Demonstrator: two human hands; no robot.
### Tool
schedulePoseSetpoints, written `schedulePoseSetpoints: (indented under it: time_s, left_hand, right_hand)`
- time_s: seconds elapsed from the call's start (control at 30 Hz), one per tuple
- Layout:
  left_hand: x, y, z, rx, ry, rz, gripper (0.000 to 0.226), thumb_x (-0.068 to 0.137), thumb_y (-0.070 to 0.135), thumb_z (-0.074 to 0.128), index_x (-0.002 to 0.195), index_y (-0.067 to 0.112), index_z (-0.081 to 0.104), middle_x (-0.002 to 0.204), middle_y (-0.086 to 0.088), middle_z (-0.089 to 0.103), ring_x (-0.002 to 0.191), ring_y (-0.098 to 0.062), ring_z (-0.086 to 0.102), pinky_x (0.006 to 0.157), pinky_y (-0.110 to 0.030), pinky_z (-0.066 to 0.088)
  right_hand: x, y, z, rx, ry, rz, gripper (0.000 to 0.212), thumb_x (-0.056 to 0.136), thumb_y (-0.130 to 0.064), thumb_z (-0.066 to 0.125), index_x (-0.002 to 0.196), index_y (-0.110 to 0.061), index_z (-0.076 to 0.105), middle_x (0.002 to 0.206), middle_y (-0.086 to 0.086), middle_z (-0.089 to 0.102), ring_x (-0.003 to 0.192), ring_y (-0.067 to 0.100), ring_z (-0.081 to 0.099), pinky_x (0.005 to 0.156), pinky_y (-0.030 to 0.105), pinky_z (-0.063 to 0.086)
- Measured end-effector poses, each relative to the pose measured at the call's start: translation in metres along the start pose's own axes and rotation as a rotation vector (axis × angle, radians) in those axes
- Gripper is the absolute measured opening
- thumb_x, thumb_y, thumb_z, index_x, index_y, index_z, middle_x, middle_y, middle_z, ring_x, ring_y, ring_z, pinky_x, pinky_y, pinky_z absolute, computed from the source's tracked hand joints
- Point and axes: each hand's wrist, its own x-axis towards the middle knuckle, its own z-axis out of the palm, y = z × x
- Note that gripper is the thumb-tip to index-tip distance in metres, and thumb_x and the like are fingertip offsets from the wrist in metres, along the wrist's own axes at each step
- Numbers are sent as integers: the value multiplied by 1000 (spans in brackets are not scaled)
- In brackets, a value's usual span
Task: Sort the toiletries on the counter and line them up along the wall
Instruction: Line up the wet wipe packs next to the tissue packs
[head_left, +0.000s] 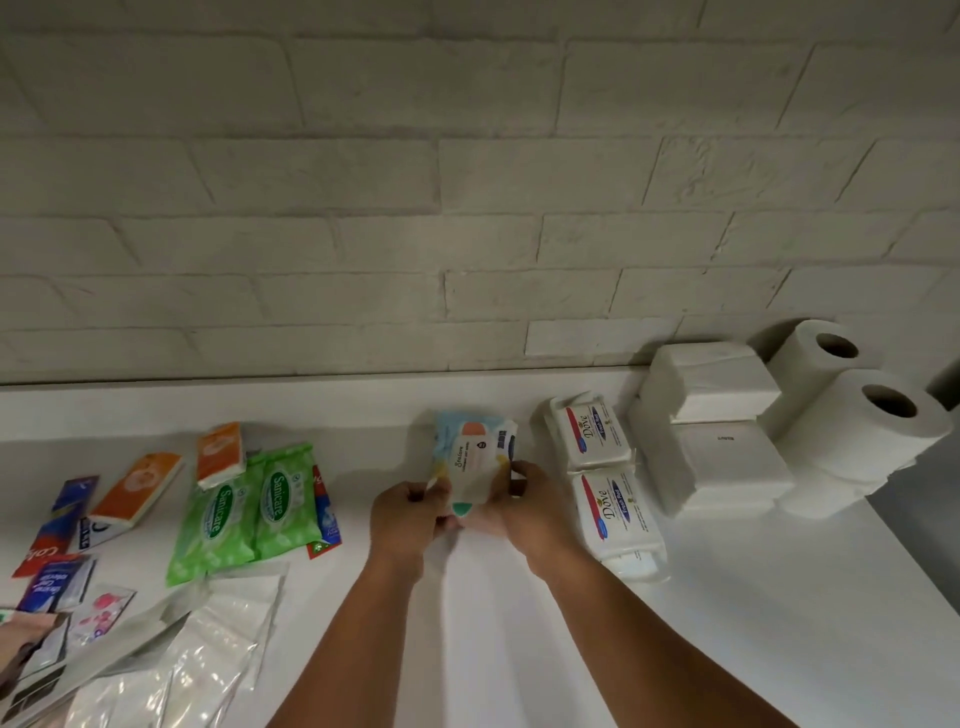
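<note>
Out from the brick wall (467, 208), on the counter (727, 623), sit rows of toilet rolls (852, 415), napkin stacks (711, 415) and Dove packs (597, 436). Near the wall, the left hand (405, 514) and right hand (530, 509) each pinch a near corner of a pale blue wipes pack (472, 457).

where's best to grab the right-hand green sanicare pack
Come from above and pinch the right green Sanicare pack across its narrow width, mid-length. It lies flat, long axis toward the wall, and its long edges seem to overlap the other green pack and a red sachet, so fingers likely get under.
</note>
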Motion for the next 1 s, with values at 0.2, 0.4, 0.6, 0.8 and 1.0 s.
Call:
schedulePoseSetpoints:
  time_s: [0.2,0.4,0.6,0.8,1.0]
  left_hand:
    - [3,-11,17,576,62,228,20,92,35,63,80,21,71,72,7,71,65,-7,65,52,-21,41]
    - [8,-7,28,775,96,299,12,90,38,64,85,28,67,76,11,66,70,-10,61,58,-24,42]
    - [11,-13,32,829,160,354,19,89,46,64,89,27,67,78,8,70,73,-14,64,65,-27,49]
    - [5,-10,31,803,105,340,25,95,44,59,111,26,67,97,7,73,81,-13,64,71,-27,49]
    - [-12,-8,11,674,127,331,53,93,41,64,139,17,53,124,-2,66,109,-20,64,92,-31,51]
  right_hand:
    - [0,6,-4,-381,133,-73,16,101,-31,46,103,-28,62,94,-12,67,75,1,63,54,10,52]
    - [-6,2,-4,-543,176,-177,22,94,-11,48,114,-8,57,110,12,60,101,29,58,84,34,48]
    - [-2,20,2,-653,184,-314,25,96,-35,51,118,-32,62,117,0,68,105,19,65,84,32,55]
    - [-5,11,-1,-643,125,-295,31,97,-23,46,129,-22,49,124,4,59,110,23,59,88,31,50]
    - [-24,7,-1,-686,163,-361,47,93,-19,53,140,-20,49,152,1,41,141,20,37,113,37,38]
